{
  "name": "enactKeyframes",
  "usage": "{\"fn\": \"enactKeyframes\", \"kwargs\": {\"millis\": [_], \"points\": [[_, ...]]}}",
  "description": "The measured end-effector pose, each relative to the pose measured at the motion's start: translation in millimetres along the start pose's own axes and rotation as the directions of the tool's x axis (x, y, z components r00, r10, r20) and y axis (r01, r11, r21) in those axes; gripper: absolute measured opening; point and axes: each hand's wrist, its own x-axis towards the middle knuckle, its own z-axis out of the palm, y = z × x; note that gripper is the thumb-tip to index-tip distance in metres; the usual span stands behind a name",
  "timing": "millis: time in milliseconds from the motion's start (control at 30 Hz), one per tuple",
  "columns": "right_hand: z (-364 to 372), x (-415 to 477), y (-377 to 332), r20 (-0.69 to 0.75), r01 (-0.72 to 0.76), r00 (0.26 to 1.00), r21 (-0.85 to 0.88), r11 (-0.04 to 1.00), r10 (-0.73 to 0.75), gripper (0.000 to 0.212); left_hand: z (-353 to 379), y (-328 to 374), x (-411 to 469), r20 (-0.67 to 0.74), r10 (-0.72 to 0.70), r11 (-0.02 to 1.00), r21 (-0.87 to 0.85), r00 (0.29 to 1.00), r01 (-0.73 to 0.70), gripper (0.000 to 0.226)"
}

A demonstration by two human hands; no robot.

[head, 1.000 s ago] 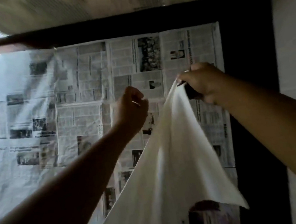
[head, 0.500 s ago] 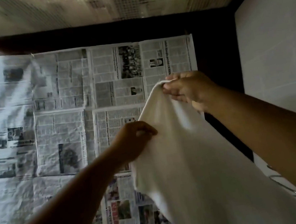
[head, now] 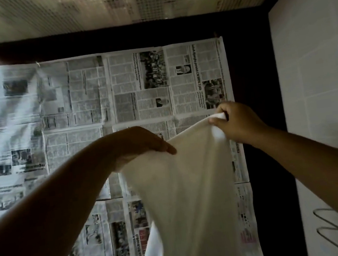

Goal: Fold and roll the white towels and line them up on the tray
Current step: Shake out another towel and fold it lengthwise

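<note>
A white towel [head: 186, 200] hangs in the air over the newspaper-covered table, stretched between both hands and draping down toward the bottom edge of the head view. My right hand [head: 236, 123] pinches its upper right corner. My left hand [head: 138, 144] grips the towel's top edge further left, fingers curled over the cloth. The towel's lower end runs out of view. No tray is visible.
Sheets of newspaper [head: 117, 104] cover a dark table [head: 253, 73]. A white tiled wall [head: 318, 76] stands at the right, with metal wire hooks [head: 335, 226] low on it. A mesh screen [head: 125, 2] runs along the far side.
Both hands lowered and moved apart along the towel's top edge; my left hand now grips the cloth, spreading it wider. The view tilted downward.
</note>
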Motion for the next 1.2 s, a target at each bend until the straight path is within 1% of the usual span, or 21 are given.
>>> {"fn": "enactKeyframes", "kwargs": {"millis": [67,100,133,200,267,333,400,433,500,533,600,667,733,767,800,833,867,900,967,1067,1200], "points": [[12.9,-12.0,-6.0,0.039,0.027,0.999,0.079,0.997,-0.03,0.01,2.2,-9.9,2.1,-0.103,-0.156,0.926,-0.361,0.982,0.11,0.027],[16.6,-17.3,-10.1,0.085,0.074,0.993,0.102,0.992,-0.082,0.008,1.4,-15.4,4.4,-0.122,-0.185,0.866,-0.489,0.975,0.103,0.031],[18.7,-22.2,-15.0,0.134,0.14,0.979,0.12,0.983,-0.155,0.008,-0.6,-20.0,5.7,-0.135,-0.183,0.821,-0.565,0.974,0.076,0.028],[25.4,-27.9,-22.7,0.243,0.213,0.941,0.111,0.971,-0.235,0.021,-5.0,-23.7,4.6,-0.158,-0.143,0.749,-0.663,0.977,0.002,0.018],[28.3,-26.4,-30.6,0.324,0.146,0.929,0.126,0.981,-0.18,0.032,-8.0,-22.8,0.7,-0.181,-0.109,0.713,-0.699,0.977,-0.05,0.021],[26.8,-21.2,-40.1,0.391,-0.009,0.915,0.266,0.964,-0.1,0.031,-8.0,-20.8,-3.7,-0.18,-0.075,0.708,-0.702,0.981,-0.075,0.025],[22.3,-20.0,-53.8,0.497,-0.1,0.862,0.357,0.929,-0.098,0.05,-8.5,-19.4,-7.4,-0.157,-0.041,0.721,-0.689,0.987,-0.079,0.027],[21.0,-20.9,-60.1,0.536,-0.067,0.835,0.323,0.944,-0.125,0.064,-9.3,-18.4,-8.1,-0.136,-0.033,0.727,-0.683,0.99,-0.069,0.027],[25.4,-26.0,-69.1,0.546,0.121,0.819,0.136,0.983,-0.176,0.07,-10.3,-16.0,-9.6,-0.103,-0.026,0.722,-0.69,0.994,-0.052,0.03],[30.1,-26.6,-71.7,0.488,0.233,0.844,0.04,0.972,-0.222,0.066,-10.7,-15.0,-9.5,-0.102,-0.031,0.716,-0.696,0.994,-0.049,0.033],[37.8,-22.5,-69.5,0.322,0.383,0.876,-0.011,0.924,-0.359,0.039,-11.6,-13.5,-7.3,-0.128,-0.038,0.733,-0.678,0.991,-0.059,0.038],[43.2,-13.7,-59.6,0.243,0.392,0.891,0.015,0.92,-0.383,0.039,-14.0,-14.0,-2.3,-0.183,-0.042,0.79,-0.608,0.982,-0.079,0.039],[42.9,-7.0,-55.0,0.216,0.391,0.898,0.004,0.92,-0.382,0.041,-14.8,-16.7,1.2,-0.232,-0.039,0.898,-0.434,0.972,-0.067,0.031],[41.1,-5.2,-53.1,0.199,0.406,0.897,-0.013,0.914,-0.395,0.042,-15.6,-20.4,2.3,-0.262,-0.016,0.97,-0.238,0.965,-0.048,0.024],[39.0,-3.6,-50.9,0.175,0.411,0.899,-0.022,0.911,-0.401,0.042,-17.9,-25.4,2.9,-0.281,0.022,1.0,0.027,0.959,-0.015,0.018],[36.3,-2.9,-48.9,0.153,0.408,0.903,-0.009,0.913,-0.402,0.04,-20.2,-31.1,3.2,-0.27,0.065,0.962,0.274,0.961,0.012,0.02],[32.2,-2.4,-47.1,0.146,0.399,0.907,0.011,0.917,-0.396,0.038,-22.2,-36.6,4.5,-0.244,0.091,0.893,0.449,0.965,0.029,0.026],[28.4,-2.0,-45.2,0.158,0.386,0.909,0.026,0.922,-0.385,0.037,-24.4,-42.5,4.3,-0.222,0.095,0.846,0.532,0.97,0.038,0.033],[20.8,-2.5,-42.7,0.207,0.335,0.92,0.031,0.942,-0.334,0.032,-26.5,-49.7,3.3,-0.205,0.169,0.763,0.646,0.964,0.004,0.038],[3.9,0.2,-38.8,0.241,0.175,0.953,0.058,0.983,-0.184,0.027,-22.9,-45.8,2.4,-0.216,0.376,0.607,0.793,0.901,-0.063,0.033],[-23.8,8.7,-30.0,0.302,-0.056,0.953,0.253,0.966,-0.024,0.035,-14.9,-31.3,5.2,-0.199,0.521,0.593,0.784,0.83,-0.185,0.025]]}}
